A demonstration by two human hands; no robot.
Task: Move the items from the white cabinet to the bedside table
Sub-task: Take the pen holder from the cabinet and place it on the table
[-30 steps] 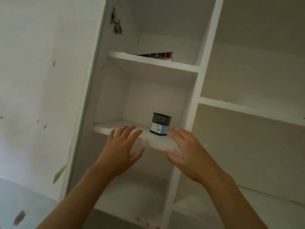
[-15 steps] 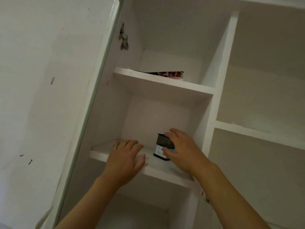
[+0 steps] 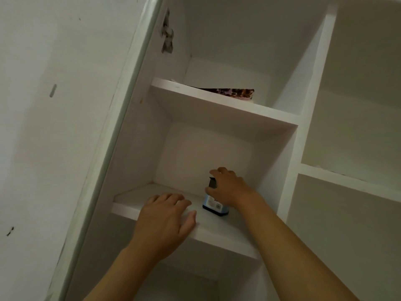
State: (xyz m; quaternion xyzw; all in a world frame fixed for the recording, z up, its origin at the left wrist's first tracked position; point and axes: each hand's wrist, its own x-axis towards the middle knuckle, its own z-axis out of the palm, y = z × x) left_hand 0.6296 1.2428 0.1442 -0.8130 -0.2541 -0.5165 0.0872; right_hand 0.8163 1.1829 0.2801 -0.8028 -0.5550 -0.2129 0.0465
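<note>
Nearest, low in the frame, both forearms reach up into the white cabinet (image 3: 312,88). The left hand (image 3: 165,220) lies flat with fingers spread on the front edge of the middle shelf (image 3: 219,233), about where it was a second ago, seemingly bracing. Just past it, at centre frame, the right hand (image 3: 230,190) has changed most: a second ago it hovered at the shelf edge, and now its fingers are curled over the top and side of the small blue-and-black container (image 3: 213,205), which stands upright on that shelf. The grasp looks made, so lifting it out seems next. Farther up, a patterned flat item (image 3: 234,93) lies on the upper shelf (image 3: 217,103), untouched; it will likely need moving too.
</note>
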